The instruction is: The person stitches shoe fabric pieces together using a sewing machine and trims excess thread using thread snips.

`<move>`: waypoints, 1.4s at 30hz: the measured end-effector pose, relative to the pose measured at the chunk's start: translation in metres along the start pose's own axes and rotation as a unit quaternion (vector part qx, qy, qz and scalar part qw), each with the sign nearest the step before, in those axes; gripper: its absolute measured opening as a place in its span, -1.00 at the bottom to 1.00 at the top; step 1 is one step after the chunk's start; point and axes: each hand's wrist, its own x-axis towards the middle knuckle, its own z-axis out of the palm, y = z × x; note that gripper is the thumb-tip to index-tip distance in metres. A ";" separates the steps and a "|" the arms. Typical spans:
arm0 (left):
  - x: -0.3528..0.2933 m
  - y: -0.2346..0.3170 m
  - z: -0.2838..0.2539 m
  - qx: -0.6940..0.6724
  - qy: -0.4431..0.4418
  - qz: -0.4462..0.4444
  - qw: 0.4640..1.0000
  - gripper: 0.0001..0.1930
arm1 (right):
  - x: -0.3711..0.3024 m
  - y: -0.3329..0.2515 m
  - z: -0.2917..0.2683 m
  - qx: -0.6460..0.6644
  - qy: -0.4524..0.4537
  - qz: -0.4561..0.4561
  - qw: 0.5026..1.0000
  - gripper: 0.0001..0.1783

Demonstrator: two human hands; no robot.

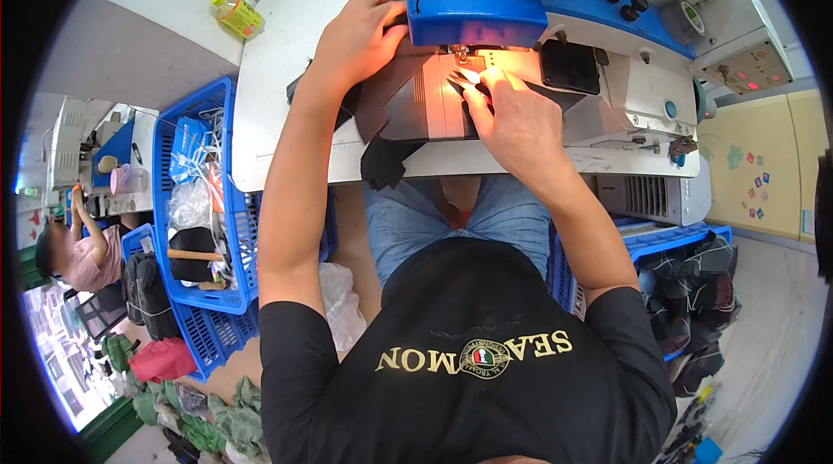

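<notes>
Both hands press dark fabric (under sewing machine).

Dark fabric piece: flat on the white sewing table, running under the blue machine head at the far side; one black corner droops over the near table edge (left of centre). Small pointed tool: beside the needle, lit orange.

A yellow-green bottle lies on the pale surface beyond the table's left corner. Beside the seated worker, a blue plastic crate holds clear bags and dark pieces, with a red cloth on the floor near it. Another blue crate at right brims with dark shoe parts. A second person sits at far left.
</notes>
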 end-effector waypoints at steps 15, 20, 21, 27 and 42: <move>-0.043 0.009 -0.001 -0.051 0.126 0.003 0.991 -0.66 | 0.012 -0.002 0.014 -0.034 0.052 -0.025 0.998 -0.77; -0.045 0.014 -0.002 -0.056 0.127 0.005 0.990 -0.68 | 0.016 0.000 0.014 -0.034 0.069 -0.037 0.996 -0.78; -0.046 0.015 -0.003 -0.064 0.124 0.004 0.990 -0.68 | 0.018 0.001 0.015 -0.032 0.061 -0.042 0.997 -0.78; -0.061 0.022 -0.016 -0.089 0.054 0.020 0.994 -0.73 | 0.006 0.009 0.007 0.029 0.009 -0.037 0.999 -0.80; -0.140 0.101 -0.038 -0.183 -0.034 0.189 0.964 -0.70 | -0.067 0.020 0.006 0.458 -0.203 0.189 0.845 -0.79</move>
